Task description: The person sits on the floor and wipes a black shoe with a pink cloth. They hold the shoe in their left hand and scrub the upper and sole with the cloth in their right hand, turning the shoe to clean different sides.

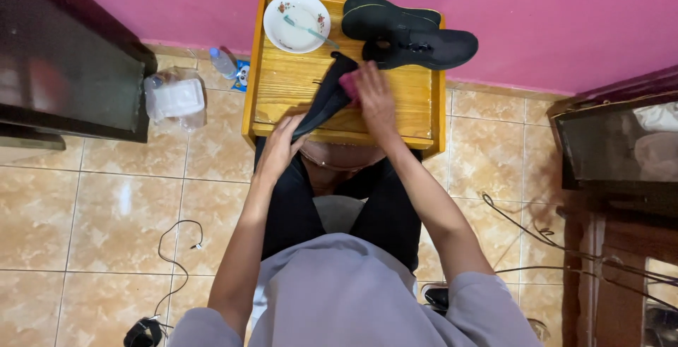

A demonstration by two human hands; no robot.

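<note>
Down by the near edge of the small wooden table (pixel 289 82), the person's left hand (pixel 281 144) closes its fingers around the lower end of a dark insole (pixel 326 97), holding it slanted so its upper end rests further in on the tabletop. Just beside it, toward the middle of the table, the right hand (pixel 374 100) lies flat on the insole with a pink cloth (pixel 348 86) pressed under the fingers. Beyond that, at the table's far right corner, sit a black shoe (pixel 431 48) and a second dark insole (pixel 385 16), touching each other. At the far left corner stands a white plate (pixel 282 28) with a toothbrush (pixel 311 32) lying across it, close to the pink wall (pixel 537 15).
</note>
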